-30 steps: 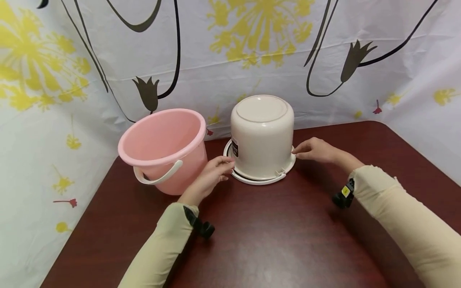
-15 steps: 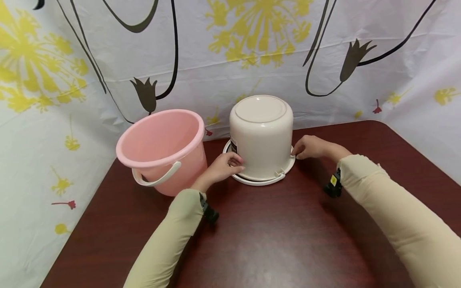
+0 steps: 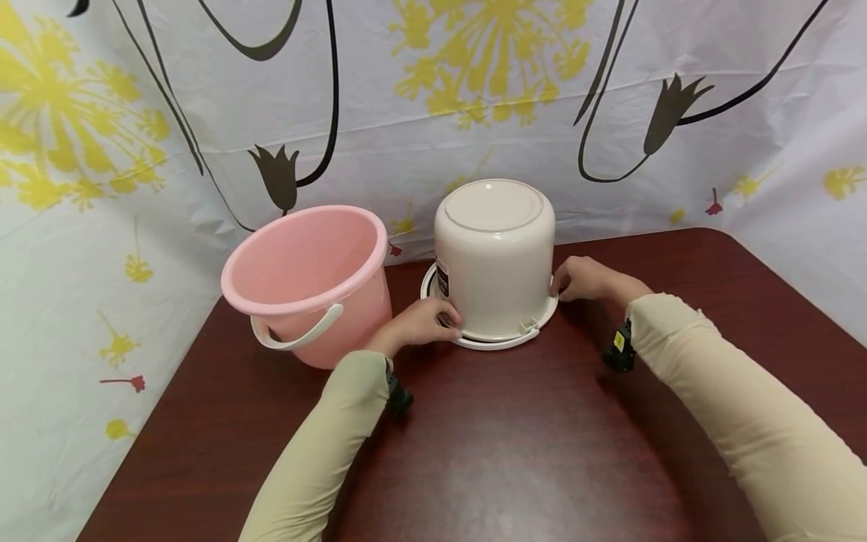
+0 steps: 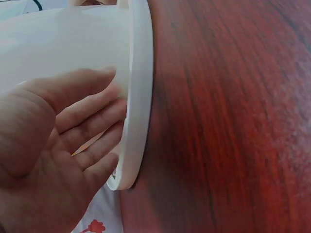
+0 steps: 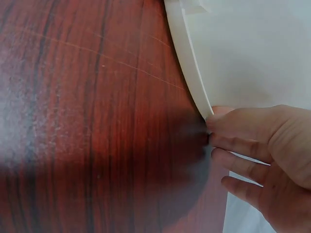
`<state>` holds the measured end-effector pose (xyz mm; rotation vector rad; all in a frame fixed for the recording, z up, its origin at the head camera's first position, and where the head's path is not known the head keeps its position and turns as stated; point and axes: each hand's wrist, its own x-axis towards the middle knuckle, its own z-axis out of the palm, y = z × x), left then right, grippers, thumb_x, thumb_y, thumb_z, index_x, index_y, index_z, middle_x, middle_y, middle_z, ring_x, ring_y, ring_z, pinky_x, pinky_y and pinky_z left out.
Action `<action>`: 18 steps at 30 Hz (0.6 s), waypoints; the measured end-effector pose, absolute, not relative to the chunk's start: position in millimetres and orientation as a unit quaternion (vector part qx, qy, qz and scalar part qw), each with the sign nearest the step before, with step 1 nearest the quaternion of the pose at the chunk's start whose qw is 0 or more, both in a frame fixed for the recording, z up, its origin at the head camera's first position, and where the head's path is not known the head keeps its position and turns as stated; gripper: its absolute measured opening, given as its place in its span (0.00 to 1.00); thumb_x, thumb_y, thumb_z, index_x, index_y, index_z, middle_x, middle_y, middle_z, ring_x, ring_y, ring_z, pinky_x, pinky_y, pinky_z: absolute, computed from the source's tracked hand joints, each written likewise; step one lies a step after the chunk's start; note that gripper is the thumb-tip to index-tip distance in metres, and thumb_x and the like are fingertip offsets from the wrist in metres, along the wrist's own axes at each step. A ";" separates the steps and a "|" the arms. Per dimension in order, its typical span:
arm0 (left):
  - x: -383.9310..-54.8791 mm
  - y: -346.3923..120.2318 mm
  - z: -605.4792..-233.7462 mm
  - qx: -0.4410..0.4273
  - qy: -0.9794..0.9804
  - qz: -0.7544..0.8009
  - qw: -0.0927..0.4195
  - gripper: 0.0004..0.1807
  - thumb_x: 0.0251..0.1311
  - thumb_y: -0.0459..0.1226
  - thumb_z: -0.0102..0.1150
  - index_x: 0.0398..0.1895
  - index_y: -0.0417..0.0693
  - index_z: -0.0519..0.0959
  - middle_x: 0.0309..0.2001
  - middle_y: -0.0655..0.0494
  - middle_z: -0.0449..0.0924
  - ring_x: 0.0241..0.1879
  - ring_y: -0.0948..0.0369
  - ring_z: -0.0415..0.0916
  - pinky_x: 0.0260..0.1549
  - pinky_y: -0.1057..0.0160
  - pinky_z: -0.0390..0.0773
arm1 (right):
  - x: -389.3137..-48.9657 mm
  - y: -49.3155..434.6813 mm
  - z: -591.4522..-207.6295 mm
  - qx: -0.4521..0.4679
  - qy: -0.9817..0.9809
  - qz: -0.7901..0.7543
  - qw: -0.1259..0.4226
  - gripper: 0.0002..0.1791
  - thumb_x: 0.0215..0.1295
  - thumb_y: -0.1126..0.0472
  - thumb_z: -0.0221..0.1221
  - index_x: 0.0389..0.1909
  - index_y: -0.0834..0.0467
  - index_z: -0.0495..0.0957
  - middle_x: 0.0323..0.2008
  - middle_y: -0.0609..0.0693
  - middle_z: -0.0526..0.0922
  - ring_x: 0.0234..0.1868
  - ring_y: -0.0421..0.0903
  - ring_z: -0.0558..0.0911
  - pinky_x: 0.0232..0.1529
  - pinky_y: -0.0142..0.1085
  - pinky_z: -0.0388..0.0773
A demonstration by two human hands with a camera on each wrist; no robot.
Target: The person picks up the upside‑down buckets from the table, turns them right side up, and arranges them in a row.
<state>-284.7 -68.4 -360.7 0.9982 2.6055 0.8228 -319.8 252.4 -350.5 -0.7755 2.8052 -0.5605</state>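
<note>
A glossy cream bucket (image 3: 494,256) stands upside down on the dark red table, its flat bottom facing up. Its pale handle (image 3: 491,344) lies flat around the downturned rim. At the bucket's left front is my left hand (image 3: 421,322); in the left wrist view its fingers (image 4: 97,116) extend loosely to the wall and rim without closing on them. On the other side my right hand (image 3: 585,278) pinches the rim edge between thumb and fingertips (image 5: 216,124). The underside of the rim is hidden.
Left of the cream bucket, a pink bucket (image 3: 308,256) stands upright with its mouth tilted toward me and its white handle (image 3: 298,331) hanging in front. A flower-printed white curtain (image 3: 379,90) rises behind the table (image 3: 515,444).
My left hand has moved right, from beside the pink bucket to the cream bucket's front rim. My right fingers have drawn in on the rim. The cream bucket stays in place.
</note>
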 end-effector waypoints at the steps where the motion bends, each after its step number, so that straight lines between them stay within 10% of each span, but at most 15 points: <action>1: -284.3 -68.0 -360.9 0.347 0.889 0.274 0.121 0.11 0.50 0.34 0.65 0.38 0.39 0.82 0.41 0.50 0.79 0.46 0.56 0.73 0.48 0.65 0.70 | -319.0 251.8 -350.3 -0.259 0.943 -0.187 0.089 0.08 0.48 0.72 0.61 0.32 0.64 0.83 0.35 0.55 0.83 0.39 0.51 0.80 0.39 0.44 0.76; 18: -280.8 -62.8 -367.5 0.370 0.892 0.242 0.097 0.10 0.46 0.26 0.66 0.35 0.38 0.82 0.38 0.49 0.76 0.44 0.54 0.73 0.48 0.65 0.69 | -317.2 254.2 -362.5 -0.257 0.942 -0.212 0.043 0.07 0.48 0.72 0.63 0.30 0.62 0.83 0.33 0.55 0.82 0.35 0.52 0.80 0.35 0.43 0.77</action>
